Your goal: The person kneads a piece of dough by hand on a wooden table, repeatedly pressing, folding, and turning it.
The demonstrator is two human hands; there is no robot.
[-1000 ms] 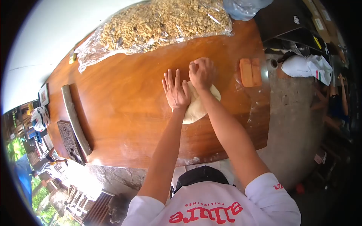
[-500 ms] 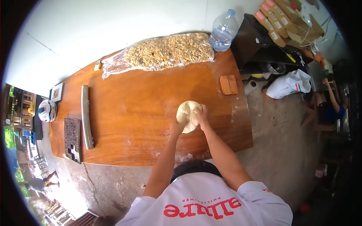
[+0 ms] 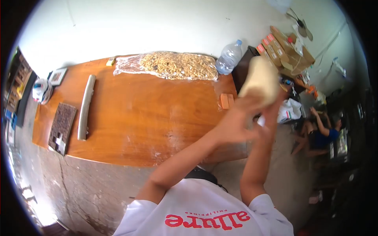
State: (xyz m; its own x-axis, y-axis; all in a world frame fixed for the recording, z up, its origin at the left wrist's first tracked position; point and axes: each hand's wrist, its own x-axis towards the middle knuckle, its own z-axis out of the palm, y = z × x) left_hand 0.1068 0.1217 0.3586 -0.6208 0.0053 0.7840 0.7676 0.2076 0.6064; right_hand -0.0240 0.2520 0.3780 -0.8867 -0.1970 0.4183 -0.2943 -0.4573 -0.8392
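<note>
A pale lump of dough [image 3: 262,80] is raised at the right, in front of the boxes and blurred by motion. My left hand [image 3: 241,118] grips its lower left side. On its lower right side is my right hand [image 3: 272,112], also closed on it. Beneath my hands lies the right end of the wooden table [image 3: 149,114]. An orange-brown block [image 3: 227,101] rests on the table just left of my hands.
A plastic bag of yellowish bits [image 3: 179,66] and a large bottle [image 3: 229,58] line the wall side. A long roller [image 3: 86,108], a dark board [image 3: 62,128] and a helmet [image 3: 42,91] are leftward. Another person [image 3: 325,133] is at the far right.
Both hands have lifted the dough off the table and swung it up to the right. The dough looks longer and narrower. The view has shifted too.
</note>
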